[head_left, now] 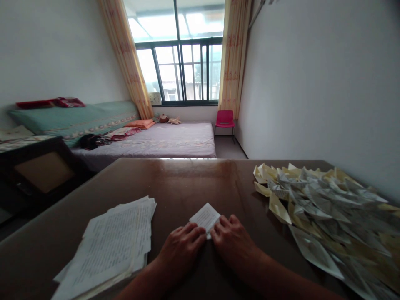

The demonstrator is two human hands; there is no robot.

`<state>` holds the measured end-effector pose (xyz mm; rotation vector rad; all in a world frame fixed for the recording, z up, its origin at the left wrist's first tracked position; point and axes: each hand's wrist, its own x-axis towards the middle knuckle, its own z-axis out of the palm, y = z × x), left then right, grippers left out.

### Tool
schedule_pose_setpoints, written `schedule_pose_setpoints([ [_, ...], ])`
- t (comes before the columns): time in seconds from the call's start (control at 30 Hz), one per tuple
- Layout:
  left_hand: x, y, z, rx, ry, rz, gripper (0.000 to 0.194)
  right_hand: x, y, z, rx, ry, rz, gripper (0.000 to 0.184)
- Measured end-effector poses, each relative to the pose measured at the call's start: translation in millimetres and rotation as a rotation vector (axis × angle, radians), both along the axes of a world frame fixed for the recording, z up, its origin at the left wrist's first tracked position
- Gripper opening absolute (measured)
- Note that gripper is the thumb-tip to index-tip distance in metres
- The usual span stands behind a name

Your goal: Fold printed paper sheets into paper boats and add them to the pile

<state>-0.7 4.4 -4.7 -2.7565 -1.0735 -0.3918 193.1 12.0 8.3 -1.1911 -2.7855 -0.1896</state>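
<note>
In the head view, a folded paper sheet (pixel 205 216) is sitting at the lower centre of the frame, on or just above the brown bench (pixel 187 181). The left hand (pixel 183 243) and right hand (pixel 233 241) are curling their fingers nearly closed on its lower edges, probably steadying the folds. Loose pages (pixel 112 237) at lower left and folded paper boats (pixel 312 193) at right are lying seemingly within reach. Lines of writing are showing, too small to read.
</note>
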Motion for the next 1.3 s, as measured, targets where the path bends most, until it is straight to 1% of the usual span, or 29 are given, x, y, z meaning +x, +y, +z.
schedule_pose_setpoints([
  [0.07, 0.2, 1.1, -0.5, 0.008, -0.021, -0.006, 0.021, -0.8, 1.6, -2.5, 0.022, 0.007, 0.004, 0.010],
  [0.17, 0.5, 2.8, -0.7, 0.030, -0.050, 0.002, 0.021, 1.6, 5.2, -0.5, 0.025, 0.041, -0.003, 0.008],
  [0.3, -2.5, 5.4, -1.1, 0.084, -0.099, 0.058, 0.021, 11.3, 15.2, 4.1, -0.008, 0.102, -0.003, 0.006],
  [0.37, -5.5, 6.9, -0.2, 0.101, -0.110, 0.091, 0.020, 17.8, 21.9, 3.6, -0.020, 0.141, -0.003, 0.006],
  [0.43, -8.3, 7.8, 1.6, 0.108, -0.121, 0.107, 0.019, 24.0, 28.8, 1.3, -0.020, 0.211, 0.030, 0.009],
  [0.53, -9.5, 5.7, 5.2, 0.143, -0.157, 0.052, 0.017, 30.6, 37.1, -3.8, -0.034, 0.389, 0.120, 0.018],
  [0.6, -7.4, 1.7, 7.3, 0.174, -0.168, -0.035, 0.016, 32.8, 41.1, -7.7, -0.063, 0.508, 0.169, 0.022],
  [0.67, -3.5, -3.2, 8.6, 0.182, -0.147, -0.124, 0.016, 33.8, 44.3, -11.6, -0.090, 0.562, 0.200, 0.022],
  [0.73, 1.2, -7.1, 8.8, 0.165, -0.103, -0.176, 0.015, 34.6, 47.0, -15.1, -0.101, 0.538, 0.211, 0.022],
  [0.8, 5.5, -9.0, 7.8, 0.121, -0.073, -0.190, 0.015, 35.6, 49.3, -17.3, -0.122, 0.509, 0.231, 0.022],
  [0.97, 9.5, -6.9, 3.7, -0.009, -0.064, -0.125, 0.022, 37.8, 51.7, -15.4, -0.276, 0.515, 0.267, 0.025],
  [1.1, 8.6, -4.6, 2.8, -0.041, -0.055, -0.106, 0.026, 39.5, 48.4, -7.7, -0.336, 0.465, 0.276, 0.026],
  [1.2, 9.9, -4.7, 2.6, -0.041, -0.041, -0.088, 0.026, 43.0, 43.7, 2.4, -0.369, 0.406, 0.275, 0.026],
  [1.3, 13.9, -7.1, 1.9, -0.056, -0.040, -0.066, 0.026, 47.4, 39.1, 13.8, -0.447, 0.334, 0.312, 0.022],
])
